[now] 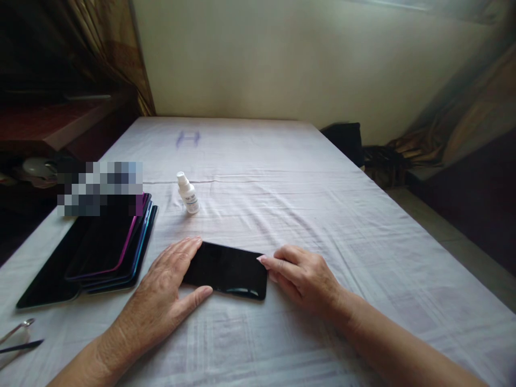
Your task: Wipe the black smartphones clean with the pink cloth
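Observation:
A black smartphone [228, 271] lies flat, screen up, on the cloth-covered table. My left hand [169, 285] grips its left end, with the thumb along the near edge and the fingers at the far edge. At the phone's right end, my right hand [300, 274] is closed in a pinch. A small whitish piece of cloth or wipe [263, 259] pokes out past its fingertips over the far right corner of the screen. Most of that piece is hidden in the fingers. Beyond the phone stands a small white bottle [188, 196] with its cap on.
On the left sits a stack of dark phones [116, 247] with a larger black tablet [50, 279] beside and partly under it. A blurred-out patch covers something behind. Eyeglasses [22, 336] lie at the lower left. The tablecloth [258, 156] is wrinkled.

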Tool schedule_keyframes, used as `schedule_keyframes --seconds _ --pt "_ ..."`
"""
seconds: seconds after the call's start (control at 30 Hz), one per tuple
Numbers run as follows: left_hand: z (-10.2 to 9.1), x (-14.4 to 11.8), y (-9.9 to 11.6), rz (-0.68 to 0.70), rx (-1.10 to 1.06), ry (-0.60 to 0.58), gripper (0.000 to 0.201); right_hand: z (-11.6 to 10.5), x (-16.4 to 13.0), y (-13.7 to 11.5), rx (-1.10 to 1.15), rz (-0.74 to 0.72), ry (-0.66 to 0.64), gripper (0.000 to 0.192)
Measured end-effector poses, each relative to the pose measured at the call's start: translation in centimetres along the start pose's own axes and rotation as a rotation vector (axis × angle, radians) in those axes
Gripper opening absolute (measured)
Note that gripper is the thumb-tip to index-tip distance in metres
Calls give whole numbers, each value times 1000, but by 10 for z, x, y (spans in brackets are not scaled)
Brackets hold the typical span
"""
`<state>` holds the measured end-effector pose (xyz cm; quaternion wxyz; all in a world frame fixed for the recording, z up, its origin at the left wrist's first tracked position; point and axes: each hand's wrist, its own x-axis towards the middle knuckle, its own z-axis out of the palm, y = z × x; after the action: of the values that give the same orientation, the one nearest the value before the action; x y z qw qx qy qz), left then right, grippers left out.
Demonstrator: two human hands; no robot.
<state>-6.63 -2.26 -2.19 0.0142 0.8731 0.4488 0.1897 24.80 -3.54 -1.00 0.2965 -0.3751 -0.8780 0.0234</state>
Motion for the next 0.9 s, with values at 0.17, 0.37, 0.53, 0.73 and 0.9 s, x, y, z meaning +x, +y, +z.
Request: schedule_keyframes --seconds 0.17,0.37,0.53,0.73,0.9 --pt "1 -1 -1 9 7 11 72 1 -1 3 -46 36 16 24" --pt "2 -1 -1 2 -5 15 73 -4 -3 -3 8 -79 -39 29" --pt "1 -1 0 -19 -22 -10 73 2 -1 2 -74 23 20 25" --pt "1 -1 0 -16 -25 0 73 -1 -1 -2 21 -60 -8 29" --pt "1 0 0 -3 -8 -11 73 1 1 1 -7 -2 22 24"
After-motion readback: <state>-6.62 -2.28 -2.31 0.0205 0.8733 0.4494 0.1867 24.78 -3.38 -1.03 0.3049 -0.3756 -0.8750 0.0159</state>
